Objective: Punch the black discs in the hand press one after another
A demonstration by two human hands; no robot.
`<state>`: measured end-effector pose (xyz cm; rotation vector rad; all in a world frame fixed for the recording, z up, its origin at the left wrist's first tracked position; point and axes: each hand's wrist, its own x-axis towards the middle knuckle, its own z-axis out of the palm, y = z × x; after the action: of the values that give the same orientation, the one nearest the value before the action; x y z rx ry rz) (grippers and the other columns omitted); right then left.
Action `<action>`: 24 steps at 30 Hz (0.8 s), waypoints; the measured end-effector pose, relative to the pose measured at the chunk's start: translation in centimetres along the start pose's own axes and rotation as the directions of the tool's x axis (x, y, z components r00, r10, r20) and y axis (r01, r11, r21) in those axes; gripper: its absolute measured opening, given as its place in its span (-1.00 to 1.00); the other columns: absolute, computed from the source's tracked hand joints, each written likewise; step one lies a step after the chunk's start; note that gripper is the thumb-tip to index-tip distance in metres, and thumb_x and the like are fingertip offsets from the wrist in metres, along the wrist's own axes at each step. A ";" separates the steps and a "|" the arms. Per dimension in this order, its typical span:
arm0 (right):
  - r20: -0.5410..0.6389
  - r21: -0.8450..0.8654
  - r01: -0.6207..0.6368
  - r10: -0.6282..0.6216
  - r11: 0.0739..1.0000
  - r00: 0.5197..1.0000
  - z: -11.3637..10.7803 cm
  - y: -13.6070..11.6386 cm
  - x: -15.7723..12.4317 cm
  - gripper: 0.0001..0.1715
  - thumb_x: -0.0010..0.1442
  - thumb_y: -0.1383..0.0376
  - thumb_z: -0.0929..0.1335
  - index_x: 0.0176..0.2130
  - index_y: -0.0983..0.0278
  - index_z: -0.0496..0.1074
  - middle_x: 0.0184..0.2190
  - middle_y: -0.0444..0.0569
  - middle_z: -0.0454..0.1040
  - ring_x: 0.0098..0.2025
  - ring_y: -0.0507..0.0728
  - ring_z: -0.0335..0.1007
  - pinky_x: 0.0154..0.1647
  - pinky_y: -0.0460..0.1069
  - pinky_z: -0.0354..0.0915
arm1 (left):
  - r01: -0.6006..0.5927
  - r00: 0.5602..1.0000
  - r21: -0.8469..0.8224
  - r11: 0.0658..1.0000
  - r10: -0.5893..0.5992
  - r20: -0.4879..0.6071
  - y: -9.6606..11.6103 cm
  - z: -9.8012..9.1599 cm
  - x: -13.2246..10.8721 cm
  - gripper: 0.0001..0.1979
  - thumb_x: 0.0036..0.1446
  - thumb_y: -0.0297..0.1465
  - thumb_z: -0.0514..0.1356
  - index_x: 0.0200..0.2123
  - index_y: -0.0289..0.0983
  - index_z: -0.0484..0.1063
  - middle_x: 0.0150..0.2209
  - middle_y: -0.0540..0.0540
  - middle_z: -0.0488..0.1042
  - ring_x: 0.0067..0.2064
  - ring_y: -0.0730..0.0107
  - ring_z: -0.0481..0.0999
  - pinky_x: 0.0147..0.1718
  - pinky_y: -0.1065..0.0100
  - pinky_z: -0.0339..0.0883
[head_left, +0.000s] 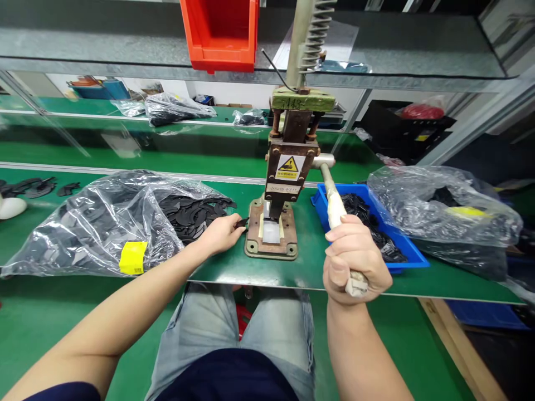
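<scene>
A small hand press (288, 167) stands on the green bench, on a rusty base plate (271, 248) with a white block under its ram. My right hand (355, 259) is wrapped round the press's lever handle (334, 203), which slants down toward me. My left hand (221, 234) rests just left of the base plate and pinches a small flat black part (241, 223) at the plate's edge. A pile of black curved parts (192, 211) lies beside that hand, spilling from a clear plastic bag (100, 223).
A blue tray (407, 253) holding black parts sits right of the press, with another plastic bag (443, 206) next to it. A red bin (221, 33) rests on the shelf overhead. More bags lie on the back bench (175, 108). My legs are under the bench edge.
</scene>
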<state>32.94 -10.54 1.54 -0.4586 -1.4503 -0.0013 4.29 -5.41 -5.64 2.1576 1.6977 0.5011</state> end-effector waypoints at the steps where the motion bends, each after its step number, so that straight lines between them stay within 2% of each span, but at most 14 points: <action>1: 0.004 0.002 -0.002 0.002 1.000 1.000 0.0 0.0 0.0 -0.70 0.20 0.22 0.43 -0.52 0.18 0.34 -0.57 -0.20 0.42 -0.39 0.15 0.49 0.00 0.37 0.47 | 0.021 0.999 -0.037 0.999 -0.022 -0.025 -0.1 0.4 -0.1 -0.82 0.34 -0.23 0.18 -0.31 -0.16 0.34 -0.42 -0.03 0.54 -0.38 0.27 0.55 -0.41 0.33 0.22; 4: 0.011 0.013 0.004 -0.004 1.000 1.000 0.0 0.0 0.0 -0.71 0.19 0.22 0.43 -0.51 0.18 0.33 -0.57 -0.19 0.43 -0.39 0.15 0.49 0.01 0.36 0.47 | 0.095 0.986 -0.215 0.972 -0.122 -0.114 -0.2 0.5 0.4 -0.81 0.29 -0.19 0.24 -0.26 -0.17 0.39 -0.38 -0.01 0.56 -0.36 0.32 0.56 -0.38 0.36 0.30; 5: 0.009 0.013 0.009 -0.009 1.000 1.000 0.0 0.0 0.0 -0.71 0.20 0.22 0.43 -0.51 0.17 0.33 -0.57 -0.20 0.43 -0.39 0.15 0.49 0.00 0.36 0.47 | 0.120 0.981 -0.300 0.946 -0.160 -0.112 -0.1 0.3 0.7 -0.79 0.28 -0.17 0.26 -0.23 -0.18 0.40 -0.38 -0.01 0.57 -0.37 0.34 0.57 -0.38 0.37 0.33; 7: -0.004 0.011 0.013 -0.013 1.000 1.000 0.1 0.1 0.0 -0.71 0.20 0.22 0.43 -0.50 0.17 0.32 -0.57 -0.20 0.42 -0.39 0.15 0.49 0.00 0.37 0.48 | 0.160 0.981 -0.467 0.870 -0.192 -0.021 0.2 -0.1 1.7 -0.74 0.29 -0.13 0.26 -0.22 -0.20 0.40 -0.41 -0.01 0.57 -0.40 0.37 0.57 -0.39 0.39 0.37; 10: -0.018 0.004 0.011 -0.011 1.000 1.000 0.2 0.1 -0.1 -0.71 0.21 0.21 0.42 -0.50 0.16 0.33 -0.57 -0.20 0.42 -0.39 0.15 0.48 0.00 0.37 0.48 | 0.212 0.977 -0.621 0.755 -0.146 0.157 1.4 0.1 3.5 -0.70 0.30 -0.14 0.28 -0.31 -0.23 0.37 -0.50 0.01 0.53 -0.51 0.44 0.53 -0.47 0.43 0.37; 13: -0.015 0.010 0.011 -0.011 1.000 1.000 0.2 0.0 0.0 -0.70 0.21 0.22 0.43 -0.50 0.17 0.33 -0.57 -0.20 0.42 -0.39 0.15 0.48 0.01 0.37 0.47 | 0.267 0.960 -0.663 0.699 -0.133 0.246 2.6 0.8 5.1 -0.70 0.27 -0.20 0.34 -0.34 -0.24 0.34 -0.58 0.02 0.50 -0.60 0.50 0.45 -0.56 0.48 0.30; 19: 0.009 -0.007 0.004 -0.004 1.000 1.000 0.0 -0.2 -0.1 -0.73 0.21 0.24 0.42 -0.49 0.16 0.33 -0.56 -0.21 0.42 -0.37 0.16 0.51 0.03 0.39 0.49 | 0.310 0.937 -0.649 0.695 -0.110 0.330 3.8 1.4 6.9 -0.66 0.24 -0.21 0.38 -0.36 -0.23 0.31 -0.64 0.03 0.48 -0.65 0.50 0.43 -0.62 0.50 0.25; 24: -0.004 -0.005 -0.041 0.041 0.999 0.999 -0.1 -0.1 -0.5 -0.77 0.20 0.25 0.41 -0.48 0.12 0.37 -0.52 -0.21 0.46 -0.19 0.22 0.57 0.27 0.49 0.42 | 0.318 0.934 -0.619 0.718 -0.123 0.336 3.9 1.5 7.7 -0.70 0.19 -0.27 0.42 -0.37 -0.23 0.35 -0.64 0.09 0.41 -0.65 0.51 0.38 -0.65 0.49 0.19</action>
<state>32.88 -10.82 1.14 -0.4925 -1.4371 0.0273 10.03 1.16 -4.64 1.4015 1.3198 0.5955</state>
